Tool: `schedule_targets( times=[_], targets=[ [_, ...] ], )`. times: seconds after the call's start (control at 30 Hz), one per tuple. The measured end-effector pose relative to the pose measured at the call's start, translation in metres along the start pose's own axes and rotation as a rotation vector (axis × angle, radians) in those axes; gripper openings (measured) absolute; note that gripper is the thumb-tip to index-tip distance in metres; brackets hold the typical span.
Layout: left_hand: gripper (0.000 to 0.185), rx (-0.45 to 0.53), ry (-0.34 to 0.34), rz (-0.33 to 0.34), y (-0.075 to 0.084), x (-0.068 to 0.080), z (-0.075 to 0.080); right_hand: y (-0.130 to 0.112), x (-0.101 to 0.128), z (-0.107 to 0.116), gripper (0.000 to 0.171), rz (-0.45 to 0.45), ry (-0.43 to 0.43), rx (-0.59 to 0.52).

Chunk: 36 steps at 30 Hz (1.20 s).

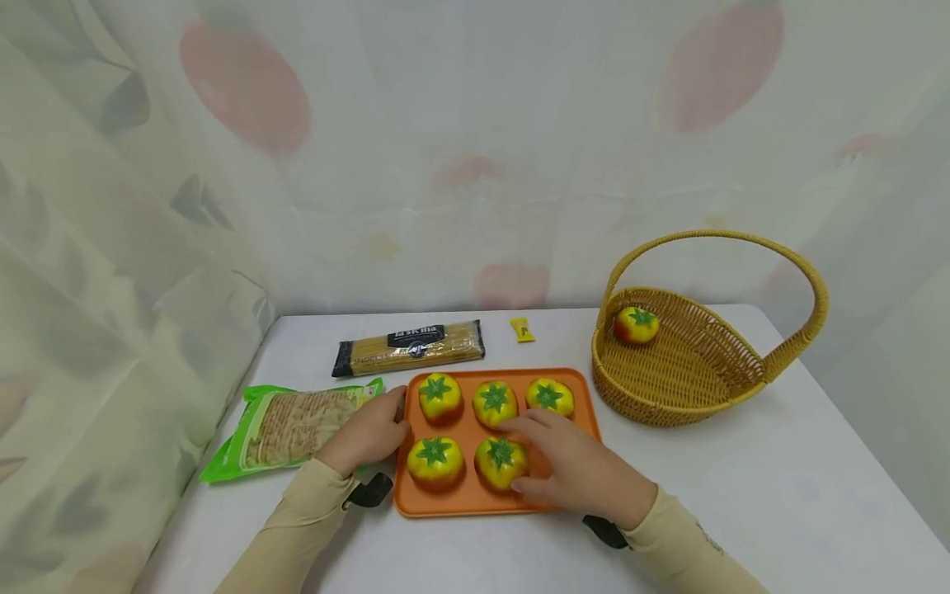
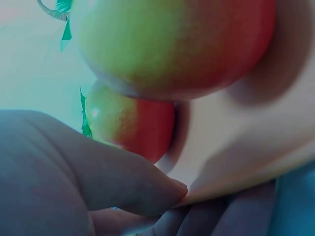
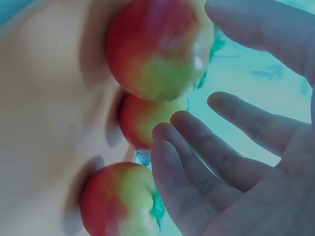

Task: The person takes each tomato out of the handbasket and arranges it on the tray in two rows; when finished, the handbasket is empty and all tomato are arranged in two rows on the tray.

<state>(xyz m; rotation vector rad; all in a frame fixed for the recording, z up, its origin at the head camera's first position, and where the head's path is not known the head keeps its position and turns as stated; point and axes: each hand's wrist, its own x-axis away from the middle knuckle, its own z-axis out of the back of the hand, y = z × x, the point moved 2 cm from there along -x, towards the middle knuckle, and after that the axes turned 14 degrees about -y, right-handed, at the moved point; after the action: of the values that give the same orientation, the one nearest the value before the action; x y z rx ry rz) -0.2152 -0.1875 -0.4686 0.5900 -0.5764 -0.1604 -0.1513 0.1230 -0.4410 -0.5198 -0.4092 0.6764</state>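
Note:
An orange tray [image 1: 475, 506] carries several yellow-red tomatoes with green star-shaped tops, which look artificial. My left hand [image 1: 373, 429] pinches the tray's left rim; in the left wrist view its thumb [image 2: 147, 189] lies on the rim with the fingers below. My right hand [image 1: 575, 470] hovers over the tray's right part, beside the front middle tomato [image 1: 501, 464]. In the right wrist view the fingers [image 3: 221, 157] are spread and the thumb tip is close to a tomato [image 3: 157, 49]; whether they touch cannot be told. The right hand holds nothing.
To the right stands a wicker basket [image 1: 683, 412] with a tall handle and one tomato [image 1: 637, 326] inside. Behind the tray lie a spaghetti packet [image 1: 408, 348] and a small yellow wrapped piece [image 1: 523, 330]. A green-edged bag [image 1: 297, 425] lies left of the tray.

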Motion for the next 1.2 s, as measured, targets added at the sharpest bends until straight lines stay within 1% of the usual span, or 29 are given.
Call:
schedule_targets(
  times=[0.27,0.4,0.5,0.73,0.97,1.2],
  targets=[
    [0.064,-0.016,-0.002,0.018,0.002,0.001,0.001,0.002,0.003,0.007,0.062,0.009,0.009,-0.027],
    [0.064,-0.012,-0.004,0.024,0.001,0.001,0.001,0.004,0.004,0.008,0.061,0.022,0.026,-0.010],
    [0.064,-0.001,-0.006,0.019,0.000,0.001,0.001,0.004,0.004,0.009,0.061,0.031,0.038,-0.001],
    [0.064,-0.001,-0.010,0.012,-0.001,0.000,0.001,0.006,0.005,0.010,0.061,0.017,0.038,0.000],
    [0.064,0.006,-0.010,0.006,-0.002,0.000,0.001,0.007,0.006,0.011,0.061,0.017,0.060,0.019],
    [0.065,-0.005,-0.006,0.001,-0.003,-0.001,0.001,0.006,0.007,0.012,0.061,0.011,0.055,0.007]
  ],
)
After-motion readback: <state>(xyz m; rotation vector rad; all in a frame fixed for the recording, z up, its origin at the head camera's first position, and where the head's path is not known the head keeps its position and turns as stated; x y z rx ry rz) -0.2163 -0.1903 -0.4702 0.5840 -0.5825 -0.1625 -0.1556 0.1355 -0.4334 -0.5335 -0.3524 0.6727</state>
